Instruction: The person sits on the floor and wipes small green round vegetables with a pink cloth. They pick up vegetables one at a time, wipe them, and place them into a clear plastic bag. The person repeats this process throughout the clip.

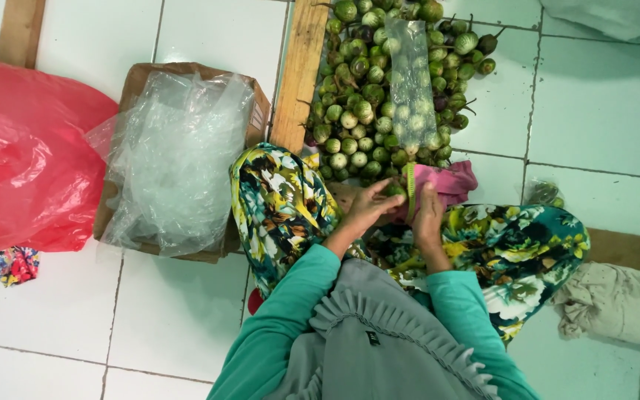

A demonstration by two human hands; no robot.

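Bag: a narrow clear plastic bag (411, 81) of small green eggplants lies over the eggplant pile (357, 111), its long axis running straight away from the person, mouth end toward the hands.
Left hand (368, 210): fingers curled around the bag's near end, pinching it.
Right hand (430, 216): closed beside it, apparently gripping a green strip (410, 185) at the neck.
Surroundings: cardboard box (187, 159), red bag (24, 155).

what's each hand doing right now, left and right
Left hand: fingers closed on the mouth of the clear bag of small green eggplants.
Right hand: fingers curled at the same bag mouth; exact grip cannot be told.
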